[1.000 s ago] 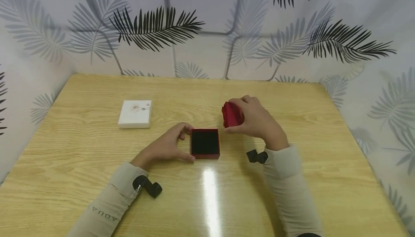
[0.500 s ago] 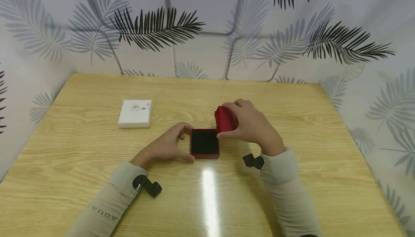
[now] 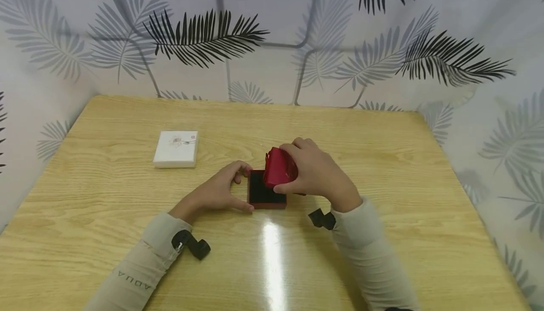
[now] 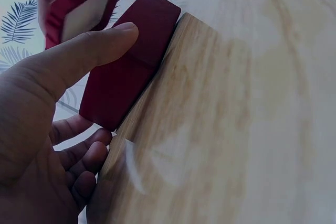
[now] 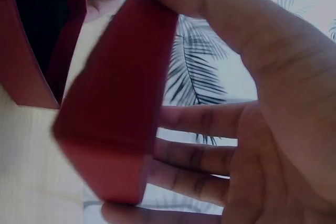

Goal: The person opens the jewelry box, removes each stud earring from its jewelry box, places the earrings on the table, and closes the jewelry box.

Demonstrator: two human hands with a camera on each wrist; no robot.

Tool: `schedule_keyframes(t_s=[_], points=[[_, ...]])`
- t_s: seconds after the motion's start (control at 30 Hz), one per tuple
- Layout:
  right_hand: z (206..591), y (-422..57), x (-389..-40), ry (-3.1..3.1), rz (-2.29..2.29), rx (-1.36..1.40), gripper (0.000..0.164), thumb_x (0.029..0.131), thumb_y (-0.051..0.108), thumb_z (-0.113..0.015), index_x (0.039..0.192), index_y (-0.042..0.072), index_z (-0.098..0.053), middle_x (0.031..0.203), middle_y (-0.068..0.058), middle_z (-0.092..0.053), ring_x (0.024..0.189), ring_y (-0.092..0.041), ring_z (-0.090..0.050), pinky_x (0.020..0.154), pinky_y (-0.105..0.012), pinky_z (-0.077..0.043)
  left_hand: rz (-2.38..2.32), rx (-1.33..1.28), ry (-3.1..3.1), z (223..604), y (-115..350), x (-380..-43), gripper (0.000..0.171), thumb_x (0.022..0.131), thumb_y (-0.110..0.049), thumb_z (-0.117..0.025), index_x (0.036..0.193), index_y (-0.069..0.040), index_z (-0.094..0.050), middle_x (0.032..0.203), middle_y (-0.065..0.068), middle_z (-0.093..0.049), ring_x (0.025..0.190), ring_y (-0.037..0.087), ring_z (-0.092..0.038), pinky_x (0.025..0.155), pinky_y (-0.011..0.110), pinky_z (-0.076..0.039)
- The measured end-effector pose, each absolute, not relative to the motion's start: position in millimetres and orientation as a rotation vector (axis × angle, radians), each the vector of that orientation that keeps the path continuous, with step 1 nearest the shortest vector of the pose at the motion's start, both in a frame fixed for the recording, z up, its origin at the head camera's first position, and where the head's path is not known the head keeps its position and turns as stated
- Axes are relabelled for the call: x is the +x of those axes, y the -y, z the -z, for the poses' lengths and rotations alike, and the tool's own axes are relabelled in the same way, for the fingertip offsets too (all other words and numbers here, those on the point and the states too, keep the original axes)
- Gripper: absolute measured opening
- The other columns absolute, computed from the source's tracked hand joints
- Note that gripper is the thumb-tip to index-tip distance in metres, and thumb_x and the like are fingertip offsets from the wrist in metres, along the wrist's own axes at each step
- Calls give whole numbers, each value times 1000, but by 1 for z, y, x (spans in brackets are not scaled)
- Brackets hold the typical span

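Note:
A small red box base [image 3: 267,205] with a black lining sits on the table, its top uncovered. My left hand [image 3: 218,190] holds it from the left; in the left wrist view the thumb lies along one red side [image 4: 131,61], with the other fingers at the far side. My right hand [image 3: 316,171] grips a red box lid [image 3: 278,168] between thumb and fingers. Tilted on edge, the lid overlaps the right part of the base in the head view. A pale inside shows on the lid [image 4: 88,14] in the left wrist view. The right wrist view shows its smooth red side [image 5: 121,82].
A flat white box [image 3: 175,148] with a flower print lies at the back left of the wooden table [image 3: 106,197]. Behind the table hangs a leaf-patterned cloth [image 3: 263,70].
My right hand has moved left and towards me with the red lid, from beside the base to over its right part. The left hand and the base have stayed in place.

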State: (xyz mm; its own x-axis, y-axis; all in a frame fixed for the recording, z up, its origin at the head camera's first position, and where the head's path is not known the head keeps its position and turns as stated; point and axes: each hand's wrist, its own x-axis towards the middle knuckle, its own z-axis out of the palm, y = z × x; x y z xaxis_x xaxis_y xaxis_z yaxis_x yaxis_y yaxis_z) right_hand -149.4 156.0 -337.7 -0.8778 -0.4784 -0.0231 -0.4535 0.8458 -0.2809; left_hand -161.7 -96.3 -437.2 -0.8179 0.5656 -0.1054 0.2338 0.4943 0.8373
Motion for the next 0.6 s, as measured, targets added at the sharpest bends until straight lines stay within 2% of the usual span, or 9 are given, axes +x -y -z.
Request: schedule_keyframes(t_s=[0.17,0.6], points=[[345,-148,-148,-2898,388,-828,83,70,52,-83,135,9,-56,120,-8,-59,107,-23,-54,81,-39,-57,-1240,669,-2375,438,97,-161,88,65,-34,-94,136,-14,-46,130,3,-55,112,22,-47,101,39,-39],[349,-140,-149,-2875,320,-882,83,72,53,-82,139,12,-55,124,-6,-57,112,-22,-52,78,-41,-57,-1264,694,-2378,441,97,-164,85,65,-32,-94,134,-15,-47,127,2,-57,111,21,-48,100,38,-39]])
